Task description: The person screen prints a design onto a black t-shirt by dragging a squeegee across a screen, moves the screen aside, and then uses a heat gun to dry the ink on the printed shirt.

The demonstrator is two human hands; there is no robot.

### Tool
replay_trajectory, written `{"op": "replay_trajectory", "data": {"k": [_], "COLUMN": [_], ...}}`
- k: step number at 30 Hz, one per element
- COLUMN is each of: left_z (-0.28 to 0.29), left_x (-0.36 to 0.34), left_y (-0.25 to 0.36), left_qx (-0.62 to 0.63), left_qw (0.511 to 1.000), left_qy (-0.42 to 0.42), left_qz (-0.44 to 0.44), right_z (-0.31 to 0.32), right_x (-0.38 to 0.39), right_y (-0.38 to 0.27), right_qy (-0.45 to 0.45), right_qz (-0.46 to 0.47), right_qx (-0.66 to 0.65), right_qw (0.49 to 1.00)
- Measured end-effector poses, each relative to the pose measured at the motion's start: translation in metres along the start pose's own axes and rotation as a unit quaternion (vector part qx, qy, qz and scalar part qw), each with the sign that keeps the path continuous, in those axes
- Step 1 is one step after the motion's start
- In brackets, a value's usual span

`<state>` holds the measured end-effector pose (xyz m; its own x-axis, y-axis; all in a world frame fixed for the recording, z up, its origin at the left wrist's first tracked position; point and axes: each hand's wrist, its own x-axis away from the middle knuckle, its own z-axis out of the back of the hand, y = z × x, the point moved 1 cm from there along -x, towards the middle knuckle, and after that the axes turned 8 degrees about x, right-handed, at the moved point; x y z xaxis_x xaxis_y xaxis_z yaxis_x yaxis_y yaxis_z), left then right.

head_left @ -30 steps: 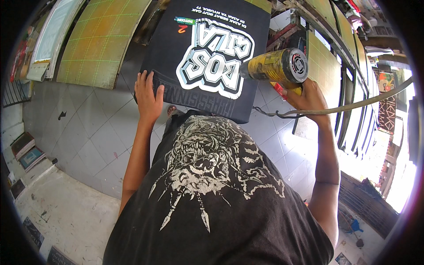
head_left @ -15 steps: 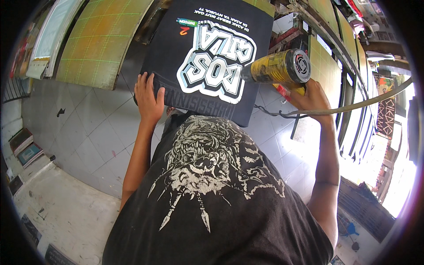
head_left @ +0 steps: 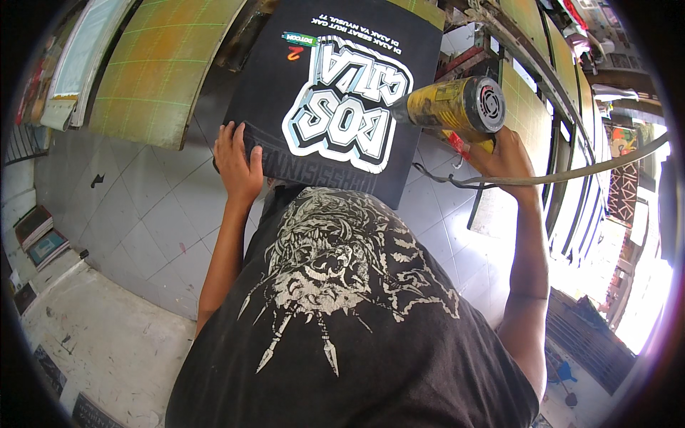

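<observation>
A black printed fabric piece [head_left: 264, 85], probably a shirt stretched over a flat board, lies in front of my body. White block lettering [head_left: 346, 107] with a pale blue edge covers its middle. My left hand [head_left: 240, 165] rests on its near left corner, thumb apart and fingers stretched over the fabric. In my right hand [head_left: 505, 160] is a yellow heat gun [head_left: 449, 104], gripped by its handle. The nozzle points left over the right side of the lettering; whether it touches the fabric I cannot tell. From the handle area a cord [head_left: 571, 173] runs right.
Yellowish printing boards [head_left: 153, 68] stand at the far left, and more boards [head_left: 524, 107] line the right beside a metal rail [head_left: 521, 53]. Grey floor tiles [head_left: 143, 200] show below. A pale ledge [head_left: 100, 321] with books [head_left: 43, 235] on it is at the left.
The printed fabric has shifted slightly toward me and to the left, my left hand moving slightly with it. The heat gun stays at nearly the same place, over the lettering's right side.
</observation>
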<state>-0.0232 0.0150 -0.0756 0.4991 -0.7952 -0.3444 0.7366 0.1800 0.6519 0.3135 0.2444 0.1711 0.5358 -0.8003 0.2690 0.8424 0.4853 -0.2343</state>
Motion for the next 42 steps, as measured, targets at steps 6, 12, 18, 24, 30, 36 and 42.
{"op": "replay_trajectory", "data": {"k": [6,12,18,24,30,36,42], "left_z": [0.0,-0.002,-0.001,-0.001,-0.002,-0.005,-0.008], "left_x": [0.0,-0.001,-0.004,-0.017,-0.033,-0.039,-0.04], "left_y": [-0.001,-0.002,0.002,0.001,-0.005,-0.007,-0.007], "left_qx": [0.002,0.005,0.01,-0.015,-0.035,-0.024,-0.025], "left_qw": [1.0,1.0,1.0,1.0,0.999,0.999,0.999], "left_qy": [0.006,0.011,0.003,0.004,-0.031,-0.041,-0.037], "left_qz": [-0.006,-0.009,0.018,0.013,0.003,0.018,0.021], "right_z": [-0.002,-0.001,-0.003,0.0,0.0,0.006,0.007], "right_x": [-0.006,-0.013,-0.017,-0.02,-0.024,-0.03,-0.041], "right_y": [0.009,0.013,0.026,0.026,0.031,0.029,0.042], "right_qy": [0.009,0.019,0.035,0.032,0.039,0.031,0.045], "right_qz": [-0.003,-0.025,-0.018,-0.025,-0.015,-0.031,-0.031], "right_qx": [0.015,0.005,0.008,0.001,0.007,0.002,0.012], "right_qw": [1.0,1.0,0.999,0.999,0.999,0.999,0.998]}}
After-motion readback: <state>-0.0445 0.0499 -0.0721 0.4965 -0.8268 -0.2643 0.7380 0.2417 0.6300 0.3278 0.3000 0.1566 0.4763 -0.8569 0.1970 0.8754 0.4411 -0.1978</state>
